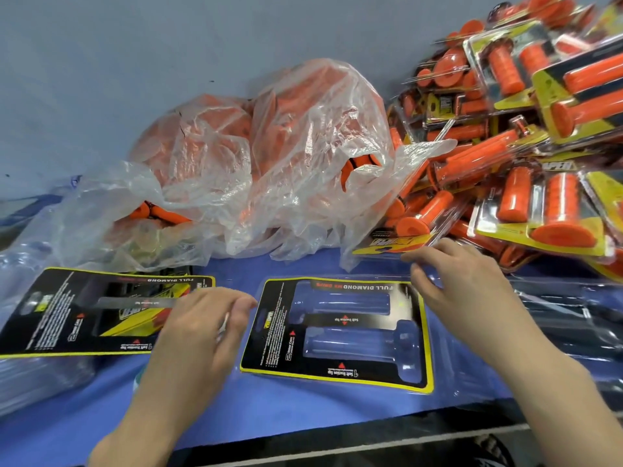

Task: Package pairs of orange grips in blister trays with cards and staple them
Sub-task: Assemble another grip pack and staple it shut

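Two cavities bare, card seated, no grips loaded.

One blister tray (350,347) lies flat on the blue table (236,399) straight before you. Its printed card (340,320) is in place and both moulded cavities show empty through the cut-outs, so I judge loading is not yet begun. Your left hand (202,325) sits at the tray's left edge with fingers curled and thumb close against them; whether it pinches the clear rim I cannot tell. Your right hand (465,288) hovers at the far right corner, fingers loosely spread and gripping nothing, placed, it seems, to steady or square the tray. Loose orange grips (357,166) wait in the plastic bags (303,146) just behind, within reach. Spare cards (84,315) lie to your left and finished packs (539,129) are heaped to your right, keeping stock and output apart.
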### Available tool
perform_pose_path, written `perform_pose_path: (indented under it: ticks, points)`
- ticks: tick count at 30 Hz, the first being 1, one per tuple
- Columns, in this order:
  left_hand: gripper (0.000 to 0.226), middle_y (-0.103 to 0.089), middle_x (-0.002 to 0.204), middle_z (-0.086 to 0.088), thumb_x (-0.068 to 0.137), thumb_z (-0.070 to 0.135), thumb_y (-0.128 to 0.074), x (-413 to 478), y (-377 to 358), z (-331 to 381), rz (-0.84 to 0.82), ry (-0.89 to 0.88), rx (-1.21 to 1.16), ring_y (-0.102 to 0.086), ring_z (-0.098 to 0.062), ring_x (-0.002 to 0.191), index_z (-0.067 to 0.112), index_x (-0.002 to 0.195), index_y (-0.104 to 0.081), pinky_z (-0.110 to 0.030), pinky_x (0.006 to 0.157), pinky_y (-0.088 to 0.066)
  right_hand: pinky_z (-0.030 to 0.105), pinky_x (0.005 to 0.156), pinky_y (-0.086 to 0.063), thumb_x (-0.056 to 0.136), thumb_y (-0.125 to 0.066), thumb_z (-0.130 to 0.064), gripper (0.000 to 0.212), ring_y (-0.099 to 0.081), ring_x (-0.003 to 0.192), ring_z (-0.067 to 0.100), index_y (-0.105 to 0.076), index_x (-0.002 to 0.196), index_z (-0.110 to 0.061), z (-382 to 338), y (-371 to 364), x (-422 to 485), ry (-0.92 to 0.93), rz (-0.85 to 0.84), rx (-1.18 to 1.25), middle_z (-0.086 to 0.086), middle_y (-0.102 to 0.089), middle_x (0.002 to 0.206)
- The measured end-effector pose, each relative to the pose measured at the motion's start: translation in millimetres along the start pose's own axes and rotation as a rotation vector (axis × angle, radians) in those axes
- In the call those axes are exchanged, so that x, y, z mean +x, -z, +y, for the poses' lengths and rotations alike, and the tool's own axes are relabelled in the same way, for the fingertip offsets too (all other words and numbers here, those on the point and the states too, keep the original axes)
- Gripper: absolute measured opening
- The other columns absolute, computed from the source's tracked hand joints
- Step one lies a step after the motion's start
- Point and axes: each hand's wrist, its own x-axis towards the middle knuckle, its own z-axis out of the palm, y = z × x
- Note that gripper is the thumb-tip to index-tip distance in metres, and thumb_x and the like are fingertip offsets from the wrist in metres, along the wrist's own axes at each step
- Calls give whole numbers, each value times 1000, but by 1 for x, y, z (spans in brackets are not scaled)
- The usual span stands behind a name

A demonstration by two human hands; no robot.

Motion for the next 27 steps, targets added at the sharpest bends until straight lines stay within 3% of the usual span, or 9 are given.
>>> perform_pose_path:
  ticks: [4,7,13,16,18,20,22,24,27]
  points:
    - [36,-61,88,18,98,43,-37,4,13,-23,119,189,-35,-56,-14,91,23,94,-67,-36,83,-45,47,88,-46,94,-52,-26,24,-58,94,25,-71,108,-25,-8,2,3,17,73,85,-5,-66,102]
    - [25,-62,93,24,96,41,-42,6,14,-24,180,268,-115,-61,-17,87,30,96,-64,-42,76,-50,44,83,-47,94,-54,-22,21,-57,89,21,-72,106,-25,-16,3,9,46,134,156,-6,-64,96]
    - [25,-58,112,31,102,39,-38,16,-8,4,106,165,-176,-56,4,105,39,117,-57,-23,85,-47,34,78,-47,95,-52,-22,22,-60,87,15,-72,106,-24,-28,4,29,65,166,307,-9,-65,94]
    - [36,-52,129,32,103,32,-35,41,-21,20,57,111,-228,-45,15,120,40,137,-43,-2,95,-32,29,78,-45,96,-53,-21,21,-59,89,10,-71,106,-26,-30,3,34,63,157,352,-13,-63,95]
    - [41,-50,136,21,103,25,-36,70,-33,29,-5,86,-251,-43,14,123,34,143,-40,4,96,-25,28,80,-45,96,-53,-20,21,-58,91,8,-70,107,-27,-30,4,37,64,146,384,-16,-63,97]
    - [43,-49,142,11,104,16,-38,104,-43,42,-98,52,-266,-44,3,127,27,146,-40,0,99,-26,31,83,-46,96,-53,-20,21,-59,93,8,-70,106,-28,-29,4,39,57,136,420,-17,-63,98]
    - [44,-51,141,2,101,8,-39,136,-50,61,-121,-62,-199,-50,-11,126,18,144,-44,-14,100,-36,33,86,-46,96,-52,-20,22,-59,96,9,-70,106,-28,-26,4,42,42,137,447,-16,-64,99]
    - [40,-59,129,-5,96,4,-40,163,-56,79,-15,-169,-191,-61,-19,111,9,132,-56,-24,93,-45,33,86,-46,96,-52,-21,22,-59,96,8,-70,106,-29,-23,4,44,26,135,477,-15,-64,100]
    - [33,-68,103,-6,91,8,-38,191,-66,97,-19,-56,-251,-62,-21,92,12,107,-66,-32,82,-49,31,83,-45,96,-52,-22,21,-58,93,7,-69,105,-30,-19,4,47,19,153,494,-16,-63,96]
